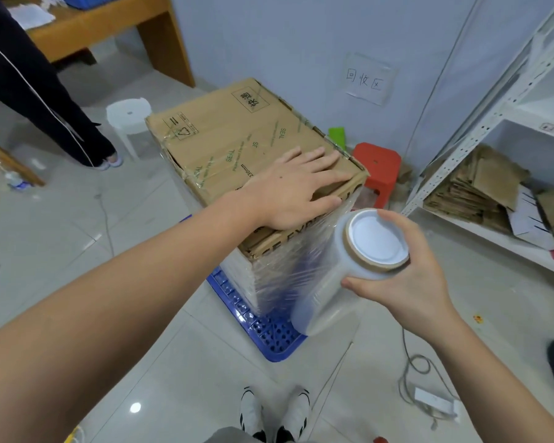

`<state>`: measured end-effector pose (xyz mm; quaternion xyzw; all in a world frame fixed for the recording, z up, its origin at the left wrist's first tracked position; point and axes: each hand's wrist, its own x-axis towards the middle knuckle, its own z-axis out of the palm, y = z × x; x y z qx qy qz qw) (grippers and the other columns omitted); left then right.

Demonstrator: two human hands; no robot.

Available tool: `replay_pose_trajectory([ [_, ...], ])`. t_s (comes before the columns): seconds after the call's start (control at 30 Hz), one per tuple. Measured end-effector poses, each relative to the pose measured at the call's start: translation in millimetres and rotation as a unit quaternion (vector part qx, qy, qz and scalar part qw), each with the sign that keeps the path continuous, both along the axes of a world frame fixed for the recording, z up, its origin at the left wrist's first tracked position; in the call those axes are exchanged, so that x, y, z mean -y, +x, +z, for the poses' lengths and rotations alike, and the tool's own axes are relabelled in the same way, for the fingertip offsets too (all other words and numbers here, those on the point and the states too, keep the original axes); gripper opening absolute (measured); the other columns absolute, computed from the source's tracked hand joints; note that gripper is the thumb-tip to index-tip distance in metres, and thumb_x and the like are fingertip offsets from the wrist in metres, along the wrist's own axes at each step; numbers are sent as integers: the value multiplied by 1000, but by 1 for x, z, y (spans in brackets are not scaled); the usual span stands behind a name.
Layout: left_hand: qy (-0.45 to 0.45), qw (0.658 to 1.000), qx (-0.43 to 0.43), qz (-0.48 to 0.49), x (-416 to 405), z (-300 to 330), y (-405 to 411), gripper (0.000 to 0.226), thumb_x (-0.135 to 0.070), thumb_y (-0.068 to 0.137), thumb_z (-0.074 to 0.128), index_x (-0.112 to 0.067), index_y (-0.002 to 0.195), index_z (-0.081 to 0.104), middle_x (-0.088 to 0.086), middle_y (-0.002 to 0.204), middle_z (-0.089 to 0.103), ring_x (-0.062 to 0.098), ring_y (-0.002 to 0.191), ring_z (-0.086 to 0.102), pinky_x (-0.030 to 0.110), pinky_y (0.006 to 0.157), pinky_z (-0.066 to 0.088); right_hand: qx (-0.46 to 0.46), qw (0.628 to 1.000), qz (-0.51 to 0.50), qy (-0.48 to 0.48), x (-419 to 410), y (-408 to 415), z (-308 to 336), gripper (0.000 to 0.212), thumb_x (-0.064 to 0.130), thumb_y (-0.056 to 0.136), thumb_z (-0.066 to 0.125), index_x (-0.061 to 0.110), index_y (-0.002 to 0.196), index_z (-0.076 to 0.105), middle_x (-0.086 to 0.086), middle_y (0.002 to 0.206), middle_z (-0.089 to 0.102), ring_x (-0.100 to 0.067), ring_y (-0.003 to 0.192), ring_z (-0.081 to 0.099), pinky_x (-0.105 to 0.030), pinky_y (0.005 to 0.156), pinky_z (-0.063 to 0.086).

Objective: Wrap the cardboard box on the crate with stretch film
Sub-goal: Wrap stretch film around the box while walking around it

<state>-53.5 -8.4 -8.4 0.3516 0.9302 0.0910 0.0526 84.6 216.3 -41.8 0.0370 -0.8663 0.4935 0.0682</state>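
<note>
A brown cardboard box (231, 139) with green SEAL tape stands on a blue perforated crate (263, 334) on the floor. My left hand (298, 187) lies flat on the box's near top corner, fingers straight and spread. My right hand (406, 276) grips the top end of a roll of clear stretch film (330, 282), held upright beside the box's near right corner. Film stretches from the roll onto the box's near side, which is covered in wrinkled clear layers. The crate is mostly hidden under the box.
A red stool (378, 167) and a green object stand behind the box by the wall. A white stool (128, 119) sits at the left, near another person's legs (45, 100). White shelving (493, 199) with flattened cardboard is at the right. A cable and power strip (429, 401) lie on the floor.
</note>
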Motion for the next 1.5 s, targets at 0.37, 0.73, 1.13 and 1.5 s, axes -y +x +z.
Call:
replay_pose_trajectory([
  [0.37, 12, 1000, 2, -9, 3, -3, -3, 51, -47, 111, 21, -41, 162, 24, -6, 174, 6, 15, 160, 0, 46, 130, -1, -32, 998, -38, 45, 2, -15, -3, 92, 28, 52, 101, 32, 133, 58, 6, 138, 50, 4, 128, 43, -2, 101, 30],
  [0.73, 7, 1000, 1, -5, -3, -1, 0, 52, -48, 111, 21, -41, 162, 25, -5, 174, 8, 16, 160, 1, 45, 129, -1, 53, 973, 153, 164, -34, -37, 28, 127, 37, 55, 99, 47, 151, 18, 23, 150, 23, 13, 141, 20, -9, 115, 23],
  [1.13, 15, 1000, -4, -2, -5, -1, 2, 51, -48, 110, 24, -41, 161, 27, -6, 173, 11, 13, 160, 4, 45, 129, 1, 54, 940, 282, 183, -56, -60, 34, 122, 12, 60, 97, 43, 154, 26, 33, 155, 28, 5, 148, 23, -18, 121, 22],
  [1.5, -24, 991, 22, 128, -29, 3, 0, 79, -76, 100, 21, -35, 166, 8, -8, 174, 3, 12, 160, -2, 41, 129, -3, 15, 954, 299, 20, -73, -91, -5, 114, 27, 54, 98, 30, 151, 39, 9, 166, 25, -5, 153, 22, -26, 123, 23],
])
